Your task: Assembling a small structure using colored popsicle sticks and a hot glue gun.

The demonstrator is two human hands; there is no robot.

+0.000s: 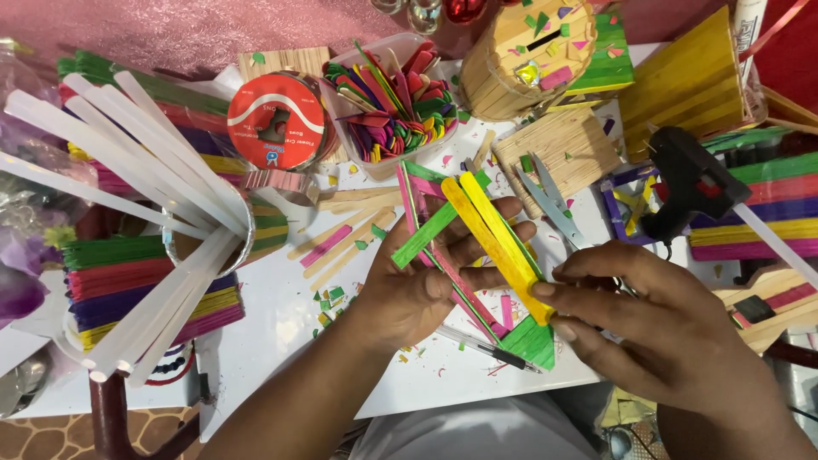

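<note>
At the far left we see a cup [209,243] holding roughly a dozen clear glue sticks [128,136], fanned out so that its body is mostly hidden, with banded stacks of coloured craft sticks [128,285] beneath. Next comes one round red tape roll [277,121] with a white curved band on its label, then one clear tub [388,98] heaped with mixed coloured sticks, too many to count. In the middle our left hand [426,285] curls half-closed under a craft-stick frame [452,255] of pink and green sticks, fingers gripping its back; the frame's lower edge is hidden by both hands. Two yellow sticks [494,238] lie across the frame, and our right hand [656,324] pinches their lower ends between thumb and fingertips. One pen [490,349] lies partly covered below. Rightward sit one pair of scissors [550,200], one stick-built box [528,55] and one black glue gun [690,183], its cord cut off.
</note>
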